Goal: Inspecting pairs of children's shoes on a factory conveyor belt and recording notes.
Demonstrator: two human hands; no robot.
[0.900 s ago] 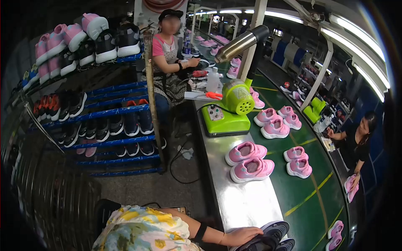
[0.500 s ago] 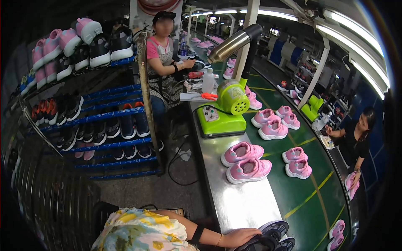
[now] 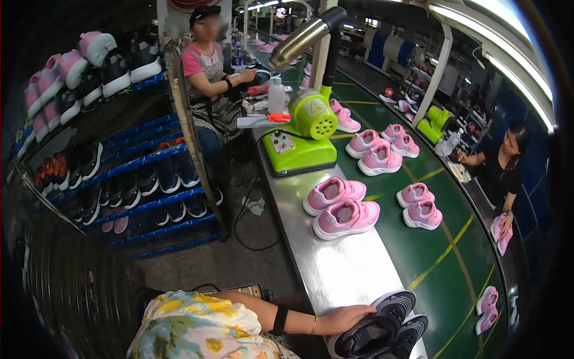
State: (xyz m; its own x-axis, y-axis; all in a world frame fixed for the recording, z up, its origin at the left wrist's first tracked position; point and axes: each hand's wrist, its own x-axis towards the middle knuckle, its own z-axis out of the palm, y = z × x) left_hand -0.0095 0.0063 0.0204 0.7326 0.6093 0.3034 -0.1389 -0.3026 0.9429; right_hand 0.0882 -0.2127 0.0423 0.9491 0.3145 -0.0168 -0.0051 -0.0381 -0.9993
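At the lower edge, a pair of black sneakers with grey striped uppers and white soles lies on the metal bench top. My left hand reaches in from the left, with a black band and a thin bracelet on its arm. Its fingers are closed together on the collar side of the nearer black sneaker; the thumb is hard to make out. Beside that shoe lies the other black sneaker, partly cut off by the picture's edge. My right hand is out of sight.
Pink sneakers stand in a pair on the metal bench. Beyond is a green blower with a metal nozzle. More pink pairs sit on the green belt. A shoe rack stands left; two co-workers sit farther off.
The view has shifted, bringing the black sneakers higher and more fully into the picture. My left hand stays on the nearer one. The farther co-workers hold much the same poses.
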